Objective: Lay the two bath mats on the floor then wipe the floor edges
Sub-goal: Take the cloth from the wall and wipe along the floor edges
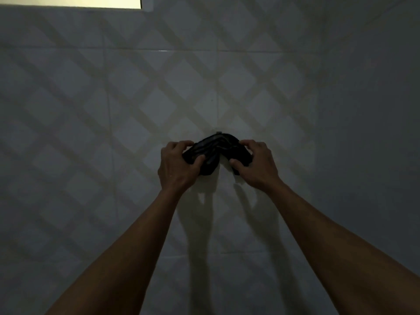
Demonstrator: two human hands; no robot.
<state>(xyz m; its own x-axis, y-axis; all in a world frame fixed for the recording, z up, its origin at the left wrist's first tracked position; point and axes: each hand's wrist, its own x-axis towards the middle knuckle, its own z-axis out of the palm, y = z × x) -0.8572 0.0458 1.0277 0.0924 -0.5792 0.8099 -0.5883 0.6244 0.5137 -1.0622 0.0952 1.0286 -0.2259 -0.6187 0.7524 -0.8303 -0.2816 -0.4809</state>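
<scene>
Both hands, left (pixel 176 165) & right (pixel 255 163), pinch dark cloth (pixel 216 147) vs tiled wall (pixel 91 110); window (pixel 72 1) top-left.

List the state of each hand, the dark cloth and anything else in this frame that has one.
left hand: fingers curled, gripping the cloth's left end.
right hand: fingers curled, gripping the cloth's right end.
dark cloth: bunched, draped at a small wall hook, held by both hands.
tiled wall: dimly lit, crossed by lattice shadows.
window: bright, only its lower edge visible.
</scene>
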